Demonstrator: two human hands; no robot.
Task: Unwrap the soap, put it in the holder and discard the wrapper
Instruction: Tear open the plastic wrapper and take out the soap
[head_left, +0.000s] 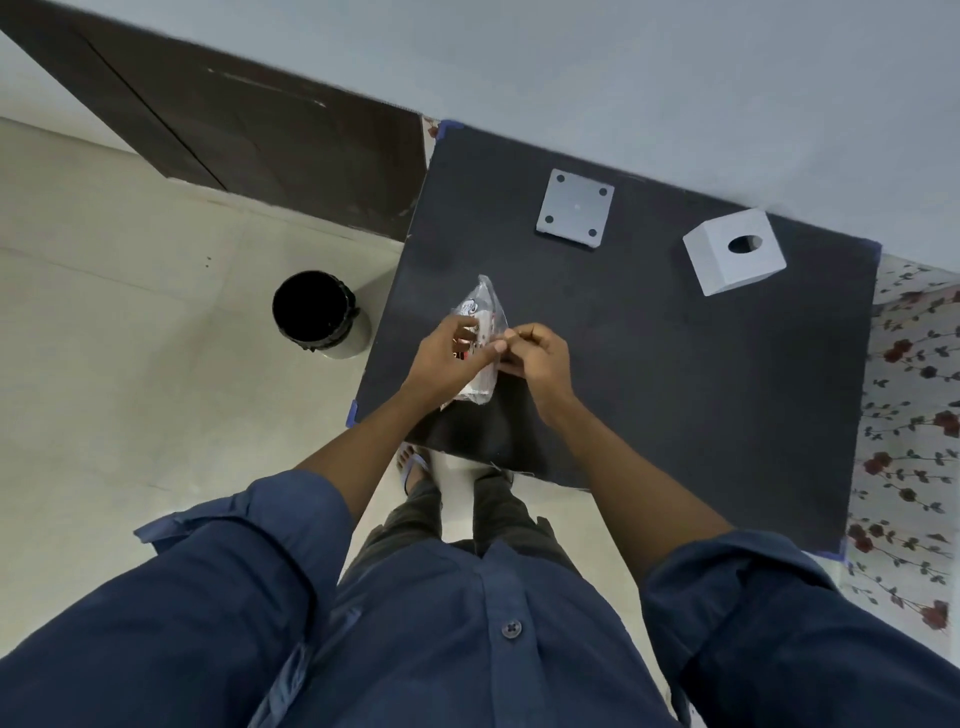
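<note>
Pale floor tiles surround a black-topped bench (675, 389). Above its near-left corner both hands hold the wrapped soap (480, 332), a crinkly clear wrapper with white and red print. Left hand (447, 353) curls around its side; right hand (535, 353) pinches the wrapper's edge. Farther back sits a grey square holder (575, 209); a black bin (319, 314) stands on the floor.

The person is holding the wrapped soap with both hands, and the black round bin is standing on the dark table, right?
Not quite. In the head view both hands, left and right, do hold the soap in its crinkly clear wrapper, but the black round bin stands on the pale floor, to the left of the dark table.
</note>
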